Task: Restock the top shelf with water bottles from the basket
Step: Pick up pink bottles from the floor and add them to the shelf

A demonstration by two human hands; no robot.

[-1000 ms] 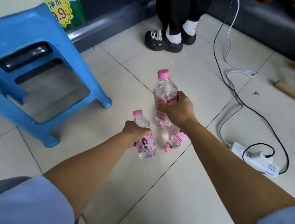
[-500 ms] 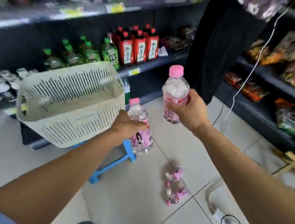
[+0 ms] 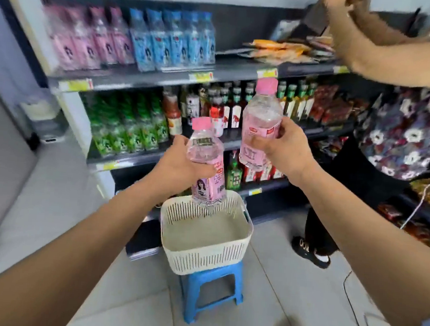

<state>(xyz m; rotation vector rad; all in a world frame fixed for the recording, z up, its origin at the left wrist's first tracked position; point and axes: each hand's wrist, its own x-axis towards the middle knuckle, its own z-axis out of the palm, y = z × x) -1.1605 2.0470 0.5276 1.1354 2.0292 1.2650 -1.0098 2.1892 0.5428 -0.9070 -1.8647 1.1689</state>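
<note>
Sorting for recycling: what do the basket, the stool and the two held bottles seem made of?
Basket: likely cream plastic, matt, moulded slotted walls.
Stool: blue plastic, smooth, moulded legs.
Left bottle and right bottle: clear plastic, see-through, pink caps.

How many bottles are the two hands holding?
2. The left hand grips the lower bottle; the right hand grips the higher bottle. None look hidden.

Top shelf [image 3: 164,78] open between blue bottles [image 3: 172,41] and snack packets [image 3: 282,51]; another person's arm [image 3: 396,64] crosses right
</note>
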